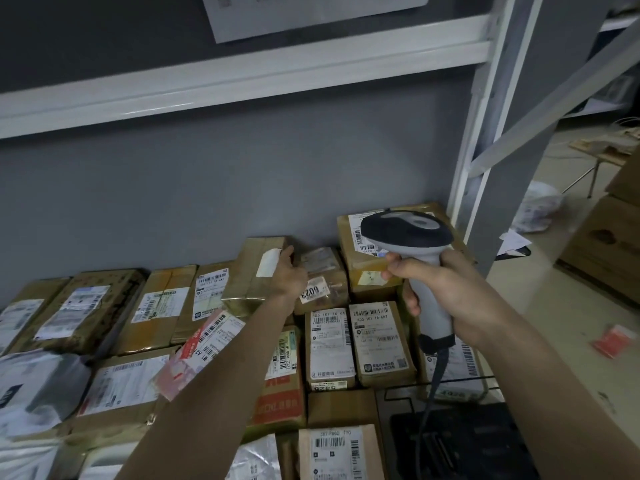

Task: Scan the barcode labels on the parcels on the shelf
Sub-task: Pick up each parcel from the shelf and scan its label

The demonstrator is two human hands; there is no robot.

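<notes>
Brown cardboard parcels, most bearing white barcode labels, lie packed side by side on the shelf, filling it from the left edge to the white upright post at the right. A grey wall stands behind them, with a white shelf rail crossing above.

The left hand reaches forward over the parcels, its fingers laid on the upper edge of a tilted brown parcel at the back, just beside that parcel's blank white sticker. Whether this grip is curled round the edge or only resting on it cannot be told. Right of that hand lies a clear-wrapped parcel with a label reading 6023.

The right hand has its grip closed round the handle of a grey barcode scanner, fingers and thumb wrapped about it. The scanner's dark head sits above a tall box in the back right corner, covering part of that box's label. A dark cable hangs from the handle's base down across the front parcels.

A pink-and-white soft packet lies aslant under the left forearm, and a grey plastic mailer sits at the far left. On the floor to the right are a small red packet and stacked cardboard cartons.
</notes>
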